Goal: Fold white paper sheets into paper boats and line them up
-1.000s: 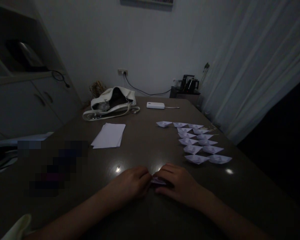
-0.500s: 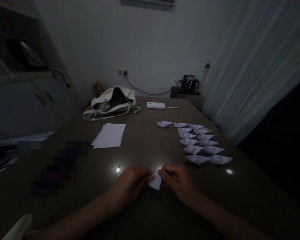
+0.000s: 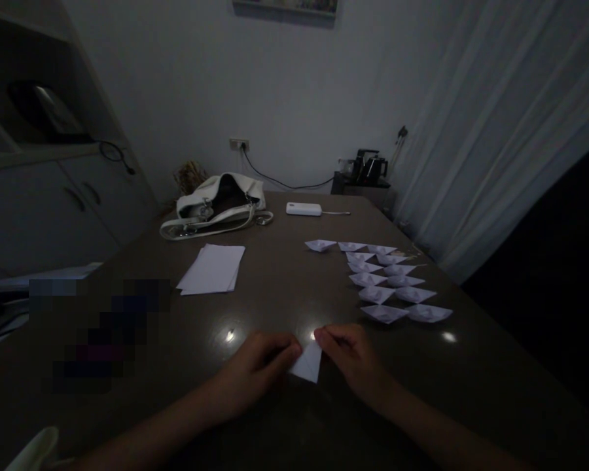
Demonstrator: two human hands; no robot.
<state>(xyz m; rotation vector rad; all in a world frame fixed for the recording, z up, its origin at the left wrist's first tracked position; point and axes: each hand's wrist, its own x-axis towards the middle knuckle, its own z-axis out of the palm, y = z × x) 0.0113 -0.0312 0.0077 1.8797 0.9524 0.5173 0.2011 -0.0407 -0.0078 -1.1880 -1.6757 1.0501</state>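
Note:
A small folded white paper piece (image 3: 307, 363) sits just above the dark table (image 3: 285, 294), near its front edge. My left hand (image 3: 255, 367) pinches its left corner and my right hand (image 3: 351, 358) pinches its top right corner. The paper hangs between my fingertips as a pointed, triangular shape. To the right, beyond my right hand, several finished white paper boats (image 3: 385, 288) lie in two rows.
A stack of white paper sheets (image 3: 212, 269) lies left of centre. Farther back are a white handbag (image 3: 216, 206) and a white power bank (image 3: 304, 209) with a cable. A cabinet stands at the left, curtains at the right.
My hands were pressed flat together over the paper; they have since parted and lifted it, so the folded piece now shows between my fingertips and looks a little more spread.

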